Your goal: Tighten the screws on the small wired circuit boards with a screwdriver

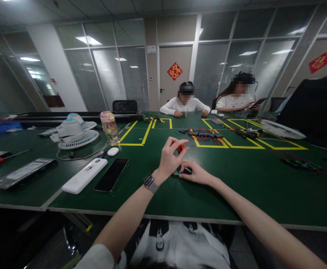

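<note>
Over the middle of the green table (pixel 219 201), my left hand (pixel 169 158) is closed, thumb and fingers curled around a small red and black object (pixel 182 147). A watch sits on that wrist. Just below and to the right, my right hand (pixel 195 173) is pinched at the edge of a small green circuit board (pixel 176 173) near the table surface. Most of the board lies hidden behind my left hand and the fingers. The lower end of the red and black object is covered too, so I cannot tell whether it touches the board.
Left of my arms lie a black phone (pixel 111 175), a white power bank (pixel 85 175) and a white oval case (pixel 113 151). Beyond stand a drink bottle (pixel 110 129) and white fans (pixel 77 138). Wired boards (pixel 205 136) lie ahead, near yellow tape. Two people sit opposite.
</note>
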{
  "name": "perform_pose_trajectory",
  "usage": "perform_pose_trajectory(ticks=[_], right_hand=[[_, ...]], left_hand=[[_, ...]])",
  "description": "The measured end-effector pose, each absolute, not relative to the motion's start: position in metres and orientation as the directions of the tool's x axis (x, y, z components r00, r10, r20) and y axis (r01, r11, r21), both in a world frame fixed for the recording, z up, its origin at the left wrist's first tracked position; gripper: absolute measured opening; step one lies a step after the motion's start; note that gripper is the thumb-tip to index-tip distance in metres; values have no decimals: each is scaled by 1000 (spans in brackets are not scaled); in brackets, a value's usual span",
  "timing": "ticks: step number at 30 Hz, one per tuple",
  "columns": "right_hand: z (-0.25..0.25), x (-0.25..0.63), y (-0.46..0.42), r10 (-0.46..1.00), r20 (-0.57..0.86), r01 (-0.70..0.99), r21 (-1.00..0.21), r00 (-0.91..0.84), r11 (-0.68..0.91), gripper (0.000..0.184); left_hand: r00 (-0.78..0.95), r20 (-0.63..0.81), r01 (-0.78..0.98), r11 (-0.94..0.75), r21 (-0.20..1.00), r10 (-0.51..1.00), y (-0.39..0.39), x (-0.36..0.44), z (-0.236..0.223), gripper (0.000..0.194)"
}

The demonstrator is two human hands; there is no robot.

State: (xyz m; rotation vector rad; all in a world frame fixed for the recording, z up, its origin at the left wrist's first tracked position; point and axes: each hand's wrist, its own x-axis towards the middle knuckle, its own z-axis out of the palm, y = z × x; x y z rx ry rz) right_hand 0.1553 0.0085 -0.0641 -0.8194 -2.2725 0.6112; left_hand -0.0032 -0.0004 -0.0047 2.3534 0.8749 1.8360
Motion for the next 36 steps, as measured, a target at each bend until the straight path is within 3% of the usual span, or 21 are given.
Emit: perform_pose_trajectory(ticks=[9, 19, 26, 36], right_hand=[[-65, 156, 9, 676, 418, 379, -596, -607, 708, 10], [-65, 155, 7, 701, 409, 398, -609, -584, 686, 8], [-65, 154, 7, 691, 423, 400, -591, -586, 701, 9], [-65, 154, 7, 680, 441, 394, -579, -586, 714, 9]], left_hand=[[217, 879, 354, -874, 334, 424, -1, -4, -5, 33], [128, 905, 468, -829, 306, 406, 0, -3, -6, 20], [199, 877, 405, -852, 333, 437, 0, -4, -5, 34], [106, 900, 504, -803, 318, 422, 1, -3, -7, 22]])
